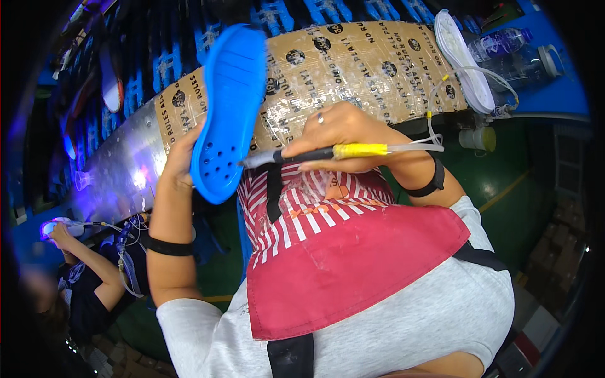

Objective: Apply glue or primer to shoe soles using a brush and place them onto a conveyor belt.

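My left hand [183,151] grips a blue shoe sole [232,104] by its left edge, near the heel end. The sole stands tilted up, with a group of small round holes in its heel and thin lines toward the toe. In my right hand [343,133] is a brush [309,155] with a dark handle, a yellow-wrapped end and a clear tube running from it. Its pale tip touches or almost touches the sole's right edge beside the holes; I cannot tell which. A ring and a black wrist band show on the right side.
Printed brown cardboard [365,63] covers the bench in front of me. A white sole [463,63] lies at its right end, beside a clear plastic bottle [501,44] and a clear jug [529,66]. Blue racks [268,16] line the far side. At left, another person's hand [61,236] holds a lit shoe part.
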Tool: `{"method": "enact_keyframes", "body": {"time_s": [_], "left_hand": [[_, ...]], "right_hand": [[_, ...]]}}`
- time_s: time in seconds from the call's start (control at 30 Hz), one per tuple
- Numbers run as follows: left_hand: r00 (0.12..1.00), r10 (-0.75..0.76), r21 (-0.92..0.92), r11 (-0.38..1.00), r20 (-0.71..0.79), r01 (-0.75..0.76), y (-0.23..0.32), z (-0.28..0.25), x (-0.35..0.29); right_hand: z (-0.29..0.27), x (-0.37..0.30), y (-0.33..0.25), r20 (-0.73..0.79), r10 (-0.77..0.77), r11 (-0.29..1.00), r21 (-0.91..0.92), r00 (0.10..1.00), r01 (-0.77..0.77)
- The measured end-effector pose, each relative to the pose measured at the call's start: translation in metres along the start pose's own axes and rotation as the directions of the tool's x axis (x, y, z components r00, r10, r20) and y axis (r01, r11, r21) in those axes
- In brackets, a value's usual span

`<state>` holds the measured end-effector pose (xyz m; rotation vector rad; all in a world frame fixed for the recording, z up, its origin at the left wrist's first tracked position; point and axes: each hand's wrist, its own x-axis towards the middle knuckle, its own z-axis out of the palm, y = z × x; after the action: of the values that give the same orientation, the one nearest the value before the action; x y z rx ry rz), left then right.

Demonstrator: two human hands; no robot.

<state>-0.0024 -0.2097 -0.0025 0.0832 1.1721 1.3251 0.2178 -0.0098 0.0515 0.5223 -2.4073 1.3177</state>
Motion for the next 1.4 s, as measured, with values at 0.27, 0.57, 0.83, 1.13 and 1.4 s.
{"method": "enact_keyframes", "body": {"time_s": [0.27,0.57,0.83,1.13,1.4], "left_hand": [[0.665,0.722,-0.517,0.65,0.192,-0.557,-0.027,0.015,0.002],[0.804,0.563,-0.81,0.553,0.191,-0.195,-0.079,0.042,0.009],[0.806,0.57,-0.775,0.579,0.163,-0.253,-0.089,0.064,0.02],[0.758,0.645,-0.855,0.441,0.091,-0.273,-0.077,0.091,0.026],[0.714,0.699,-0.721,0.473,-0.042,-0.506,-0.068,0.079,0.026]], "right_hand": [[-0.013,0.006,0.002,-0.305,0.064,0.997,-0.016,0.95,-0.072],[-0.003,0.006,-0.001,-0.346,0.454,0.884,0.292,0.821,-0.366],[0.008,0.041,-0.014,-0.464,0.298,0.954,0.159,0.834,-0.253],[0.048,0.068,-0.007,-0.46,-0.056,0.861,-0.472,0.886,-0.191],[0.044,0.067,-0.01,-0.591,-0.108,0.936,-0.331,0.799,-0.118]]}}
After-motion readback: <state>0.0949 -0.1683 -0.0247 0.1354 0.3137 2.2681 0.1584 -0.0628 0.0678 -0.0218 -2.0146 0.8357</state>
